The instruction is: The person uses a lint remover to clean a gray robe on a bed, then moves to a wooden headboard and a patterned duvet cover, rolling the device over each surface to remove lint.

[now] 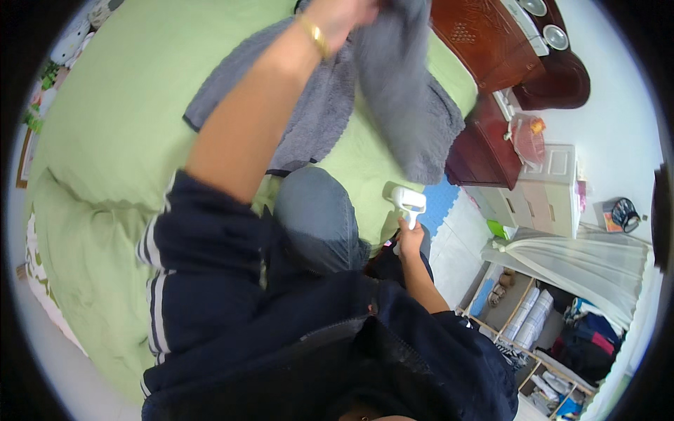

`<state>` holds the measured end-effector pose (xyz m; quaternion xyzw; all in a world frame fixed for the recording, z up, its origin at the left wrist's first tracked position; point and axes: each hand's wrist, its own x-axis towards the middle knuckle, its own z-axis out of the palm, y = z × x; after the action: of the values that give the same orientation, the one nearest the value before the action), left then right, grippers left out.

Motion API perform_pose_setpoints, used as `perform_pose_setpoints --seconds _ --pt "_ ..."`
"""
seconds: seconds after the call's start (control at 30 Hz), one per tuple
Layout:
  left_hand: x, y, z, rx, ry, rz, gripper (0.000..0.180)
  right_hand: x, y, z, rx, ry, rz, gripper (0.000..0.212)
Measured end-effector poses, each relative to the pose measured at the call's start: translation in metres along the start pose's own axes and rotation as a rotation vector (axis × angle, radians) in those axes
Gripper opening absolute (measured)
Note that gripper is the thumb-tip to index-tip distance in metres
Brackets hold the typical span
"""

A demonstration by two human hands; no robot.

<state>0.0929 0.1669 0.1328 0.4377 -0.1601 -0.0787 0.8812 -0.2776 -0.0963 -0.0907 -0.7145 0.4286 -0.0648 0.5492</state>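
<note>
A grey fleece jacket (pixel 319 105) lies spread over a green bed sheet (pixel 126 91), its fluffy side showing. At the far end my left hand (pixel 345 19), with a gold bangle on its wrist, grips part of the fleece. The piece beside that hand is raised and smeared by motion, and the fingertips are partly hidden. Lower down and to the right, my right hand (pixel 410 240) is closed round the handle of a white lint roller (pixel 408 200). The roller's head points away from me, above the bed's edge and apart from the jacket.
My jeans-clad knee (pixel 316 217) rests by the bed's near edge. Right of the bed stand a dark red wooden cabinet (pixel 484 140) and white drawers (pixel 544 200). A curtained shelf (pixel 523 302) with folded clothes is at the lower right. Blue mats (pixel 441 200) lie on the floor.
</note>
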Motion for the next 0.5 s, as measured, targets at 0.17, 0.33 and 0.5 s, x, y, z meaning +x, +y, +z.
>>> perform_pose_setpoints --seconds 0.17,0.33,0.5 --pt "0.0 0.025 -0.013 0.424 -0.25 0.166 0.048 -0.001 -0.015 0.01 0.111 -0.029 -0.014 0.016" --pt "-0.105 -0.075 -0.106 1.156 -0.122 -0.288 0.038 0.012 0.008 0.024 0.117 -0.094 -0.028 0.014" --pt "-0.244 -0.131 -0.133 1.721 -0.229 -0.112 0.047 0.012 0.005 0.04 0.066 -0.228 -0.006 0.014"
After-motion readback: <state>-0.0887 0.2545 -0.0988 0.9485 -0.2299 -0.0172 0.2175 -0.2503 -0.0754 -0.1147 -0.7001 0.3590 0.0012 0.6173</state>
